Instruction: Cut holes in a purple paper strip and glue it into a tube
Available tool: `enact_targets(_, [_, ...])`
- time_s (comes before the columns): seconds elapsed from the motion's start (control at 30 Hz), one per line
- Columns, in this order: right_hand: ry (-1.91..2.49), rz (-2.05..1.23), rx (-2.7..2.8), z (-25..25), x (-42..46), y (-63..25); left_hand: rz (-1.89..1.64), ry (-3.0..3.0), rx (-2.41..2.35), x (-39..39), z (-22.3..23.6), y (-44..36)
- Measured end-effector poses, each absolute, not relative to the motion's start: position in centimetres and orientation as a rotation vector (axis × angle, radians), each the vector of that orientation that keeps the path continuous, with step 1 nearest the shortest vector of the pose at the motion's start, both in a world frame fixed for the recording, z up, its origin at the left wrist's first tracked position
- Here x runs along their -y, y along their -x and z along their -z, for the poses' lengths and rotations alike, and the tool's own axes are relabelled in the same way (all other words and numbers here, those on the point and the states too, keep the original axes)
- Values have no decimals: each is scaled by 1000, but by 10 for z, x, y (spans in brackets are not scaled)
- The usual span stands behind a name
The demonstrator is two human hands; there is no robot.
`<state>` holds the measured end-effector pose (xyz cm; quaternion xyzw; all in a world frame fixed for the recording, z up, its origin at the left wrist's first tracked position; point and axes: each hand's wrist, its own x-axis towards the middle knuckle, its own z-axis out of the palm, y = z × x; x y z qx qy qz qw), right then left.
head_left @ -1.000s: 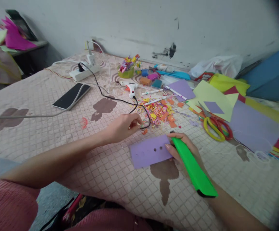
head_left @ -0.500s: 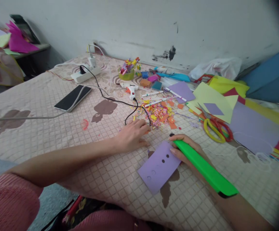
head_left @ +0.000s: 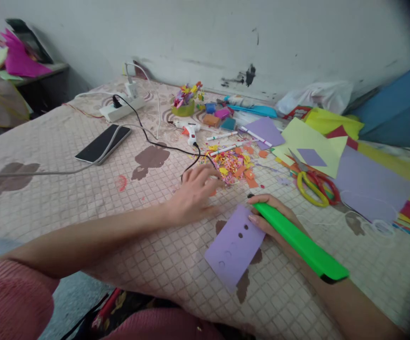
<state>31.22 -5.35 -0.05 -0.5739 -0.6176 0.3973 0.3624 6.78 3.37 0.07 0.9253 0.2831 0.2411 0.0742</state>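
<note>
Slanting out over the tablecloth (head_left: pixel 144 264), a purple sheet (head_left: pixel 233 250) showing two dark round spots is touching the right hand (head_left: pixel 280 207), which is grasping a green tool (head_left: pixel 302 242). The left hand (head_left: pixel 191 196) is holding its fingers loosely parted, palm hidden, beside paper scraps (head_left: pixel 230 166). Farther off, white pens (head_left: pixel 222 136) are lying, their markings too small to read.

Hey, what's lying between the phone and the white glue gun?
In the head view, a black cord and a pale cable cross the tablecloth between the phone and glue gun.
</note>
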Motion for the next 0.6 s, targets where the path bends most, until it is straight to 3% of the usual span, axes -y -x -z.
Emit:
enact_targets(0.07, [1508, -1003, 1600, 2, 52, -313, -681, -2892, -837, -35, 3, -68])
enact_targets(0.17, [1558, -1026, 1582, 3, 52, -313, -946, -2878, -1199, -43, 1, -66])
enact_targets(0.23, [1561, -1048, 1562, 2, 53, -312, -995, -2761, -1202, -47, -3, -64])
enact_targets(0.6, [1463, -1038, 1329, 0, 57, -303, -421, -2091, -667, -9, -12, -63])
